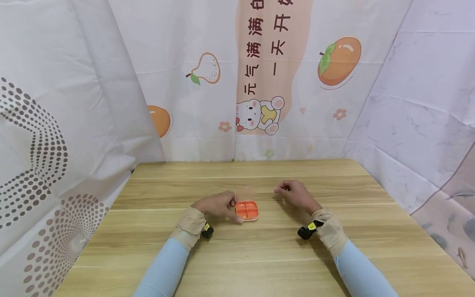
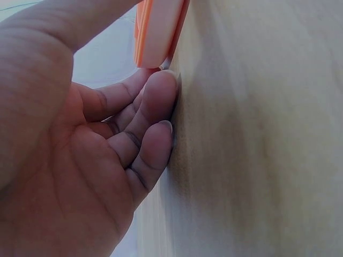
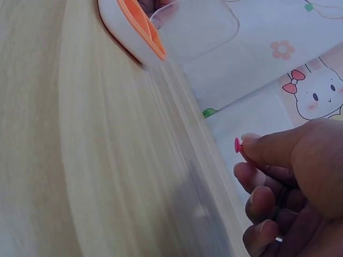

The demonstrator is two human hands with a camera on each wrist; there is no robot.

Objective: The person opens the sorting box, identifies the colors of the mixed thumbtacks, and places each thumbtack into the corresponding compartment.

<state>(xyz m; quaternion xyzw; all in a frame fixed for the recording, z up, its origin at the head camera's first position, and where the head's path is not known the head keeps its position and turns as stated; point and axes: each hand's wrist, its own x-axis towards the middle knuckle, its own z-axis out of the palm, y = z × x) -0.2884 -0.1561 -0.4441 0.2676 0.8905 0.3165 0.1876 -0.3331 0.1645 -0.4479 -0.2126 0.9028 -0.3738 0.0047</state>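
Note:
A small orange case (image 1: 247,210) with four compartments lies on the table, its clear lid (image 1: 246,192) swung back. My left hand (image 1: 219,205) holds the case at its left side, with the thumb at the near corner and the fingers by the lid end. Something tiny and yellowish shows in the near left compartment. To the right of the case, just above the table, my right hand (image 1: 297,196) pinches a small pink push pin (image 3: 237,144) between thumb and index finger. Its round end points outward; the fingertips hide the rest.
The wooden table (image 1: 237,255) runs back to a printed white curtain (image 1: 196,144). More curtains hang at the left (image 1: 107,136) and right (image 1: 419,123). Each wrist carries a small black camera, one left (image 1: 207,231) and one right (image 1: 306,232).

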